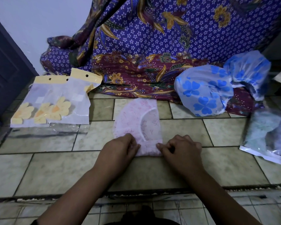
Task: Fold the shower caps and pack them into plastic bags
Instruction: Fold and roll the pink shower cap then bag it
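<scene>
A pale pink shower cap (133,120) lies flat on the tiled floor, folded into a half-round with its near end turned up into a narrow band. My left hand (120,148) pinches the left end of that band. My right hand (182,147) pinches the right end. Two plastic bags with yellow headers and yellow flower prints (55,101) lie at the left. Two blue-flowered shower caps (206,93) sit unfolded at the right.
A purple and maroon patterned cloth (144,46) hangs and spreads behind the work spot. A plastic bag with bluish contents (269,135) lies at the far right. A clear empty bag (47,132) lies under the yellow ones. A dark door (5,65) stands at the left.
</scene>
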